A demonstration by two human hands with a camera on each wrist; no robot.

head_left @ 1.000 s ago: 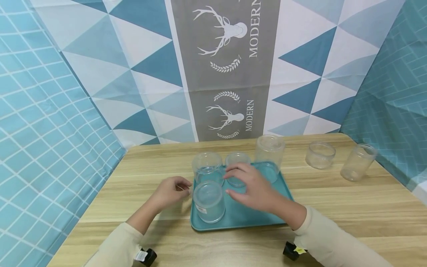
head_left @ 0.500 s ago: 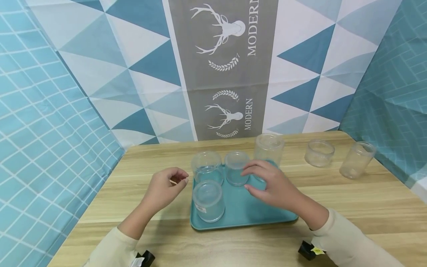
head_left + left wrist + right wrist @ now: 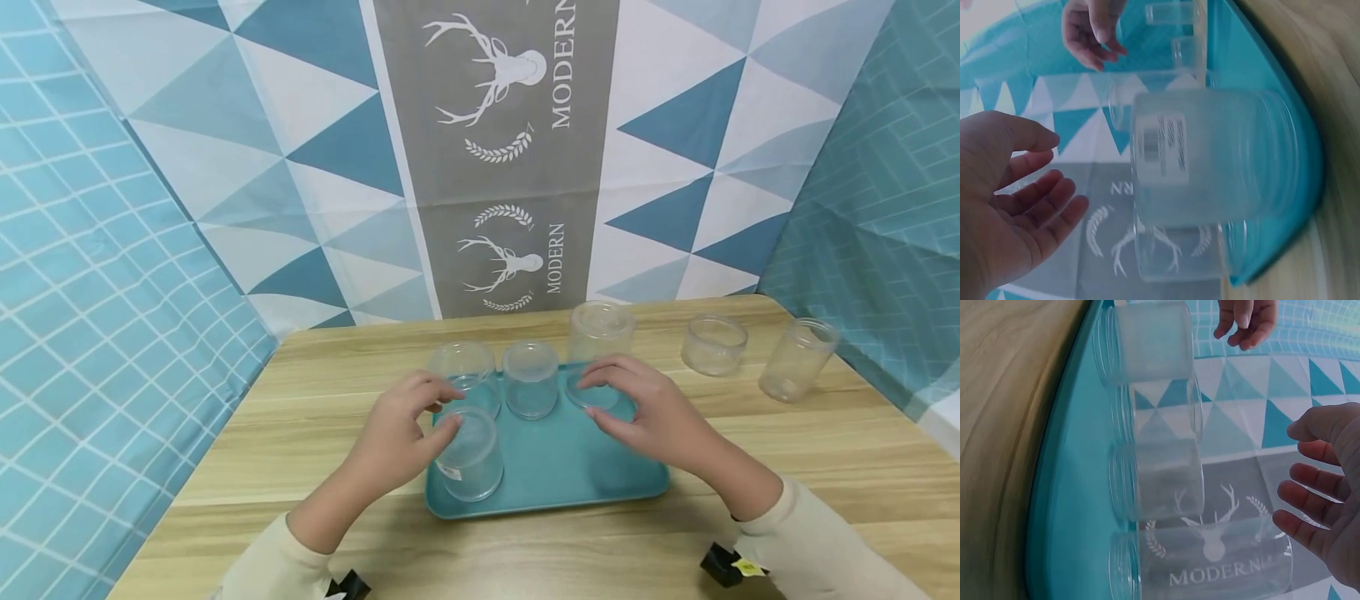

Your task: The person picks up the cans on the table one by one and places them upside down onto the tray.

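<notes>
Head | labelled jar (image 3: 476,462) | on tray (image 3: 558,467) | below left grip (image 3: 401,433), apart

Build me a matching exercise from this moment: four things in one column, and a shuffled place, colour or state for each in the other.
1. Tray
2. Labelled jar
3. Shortest jar
4. Left hand

A. On the wooden table, to the right
B. Fingers loosely curved, holding nothing
C. Teal
D. In the near left corner, beneath the fingers of one hand

Pairs: 1-C, 2-D, 3-A, 4-B
</notes>
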